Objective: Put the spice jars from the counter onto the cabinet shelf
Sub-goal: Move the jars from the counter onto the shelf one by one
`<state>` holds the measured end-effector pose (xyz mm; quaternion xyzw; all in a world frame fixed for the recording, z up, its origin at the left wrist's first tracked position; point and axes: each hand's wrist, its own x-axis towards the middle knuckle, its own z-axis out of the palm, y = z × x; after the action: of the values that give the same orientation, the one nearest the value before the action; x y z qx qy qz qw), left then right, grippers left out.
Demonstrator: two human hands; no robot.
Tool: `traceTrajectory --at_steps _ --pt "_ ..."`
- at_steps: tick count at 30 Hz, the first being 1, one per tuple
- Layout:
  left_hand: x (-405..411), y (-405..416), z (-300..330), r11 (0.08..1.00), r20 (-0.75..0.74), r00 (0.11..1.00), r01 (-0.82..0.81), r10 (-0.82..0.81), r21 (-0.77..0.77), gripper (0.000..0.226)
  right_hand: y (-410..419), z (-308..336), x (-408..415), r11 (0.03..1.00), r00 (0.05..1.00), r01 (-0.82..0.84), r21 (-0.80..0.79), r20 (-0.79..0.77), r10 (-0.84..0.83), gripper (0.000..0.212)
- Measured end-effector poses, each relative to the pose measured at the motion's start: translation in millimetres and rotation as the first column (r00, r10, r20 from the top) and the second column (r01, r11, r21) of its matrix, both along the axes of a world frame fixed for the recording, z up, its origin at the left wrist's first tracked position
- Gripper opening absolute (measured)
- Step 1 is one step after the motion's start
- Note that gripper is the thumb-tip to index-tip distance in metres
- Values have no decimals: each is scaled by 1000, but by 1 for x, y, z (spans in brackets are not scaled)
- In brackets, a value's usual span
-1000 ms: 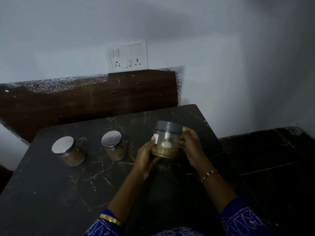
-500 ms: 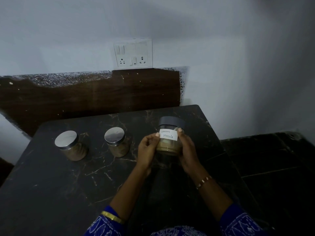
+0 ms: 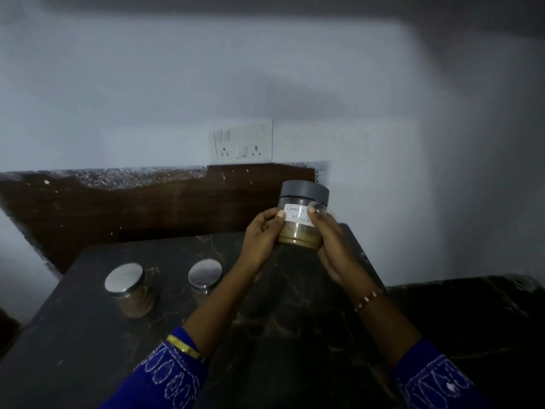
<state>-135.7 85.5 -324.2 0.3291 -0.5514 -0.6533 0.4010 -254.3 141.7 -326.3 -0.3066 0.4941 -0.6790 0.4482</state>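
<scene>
I hold the clear, grey-lidded spice jar of brown powder (image 3: 302, 215) up above the dark marble counter (image 3: 88, 335), my left hand (image 3: 262, 236) and right hand (image 3: 331, 240) each curled round a side, thumbs on its white handwritten label (image 3: 296, 216) (partly covered). Two clear jars with shiny metal lids, the left one (image 3: 129, 290) and the right one (image 3: 205, 276), stand on the counter.

Held jar (image 3: 302, 215): dark grey lid, clear body, tan-brown powder, white handwritten label. 2 counter jars (image 3: 131, 287) (image 3: 204, 277): shiny silver lids, brown contents. Counter (image 3: 73, 349): black w/ pale veining. Backsplash (image 3: 147, 208): dark brown. Wall white. Sleeves (image 3: 165, 379): blue w/ white embroidery. Gold bangle (image 3: 184, 346).
</scene>
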Motion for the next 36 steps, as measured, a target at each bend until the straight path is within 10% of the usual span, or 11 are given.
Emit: traceTrajectory --at_steps 14,36 --pt "-20 -56 224 702 -154 979 -201 131 -683 34 -58 222 -30 894 885 27 -447 -405 -229 56" --pt "-118 -120 394 437 -62 956 -189 288 -879 44 -137 401 -122 819 648 90 -566 -591 -480 53"
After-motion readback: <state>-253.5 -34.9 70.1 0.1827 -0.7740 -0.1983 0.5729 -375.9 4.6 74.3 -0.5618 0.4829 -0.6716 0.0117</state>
